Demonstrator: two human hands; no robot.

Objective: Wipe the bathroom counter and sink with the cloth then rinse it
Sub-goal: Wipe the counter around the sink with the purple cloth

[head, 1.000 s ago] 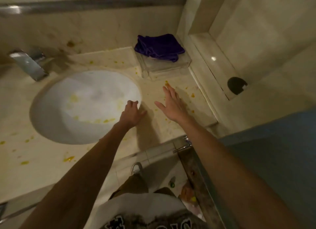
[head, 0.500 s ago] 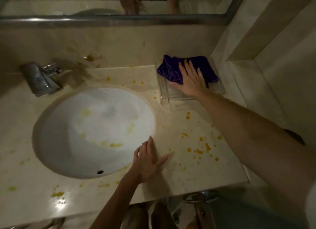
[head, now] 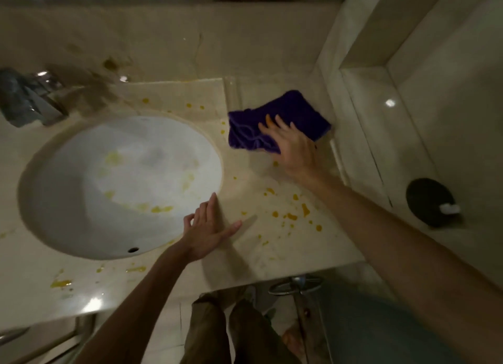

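A purple cloth (head: 253, 131) lies at the back right of the beige counter (head: 272, 255), partly over a clear tray (head: 234, 91). My right hand (head: 294, 146) rests flat on the cloth's near edge, fingers spread over it. My left hand (head: 206, 230) lies flat on the counter at the right rim of the white oval sink (head: 81, 200), holding nothing. Yellow-orange splatters (head: 294, 214) dot the counter between my hands, the sink bowl and the counter's front left.
A chrome faucet (head: 27, 99) stands at the back left behind the sink. A brown stain (head: 110, 63) marks the backsplash. To the right, a lower tiled ledge carries a dark round object (head: 427, 200). My legs show below the counter's front edge.
My right hand reached from the counter to the cloth and has drawn it toward me, partly off the tray. My left hand opened flat beside the sink rim.
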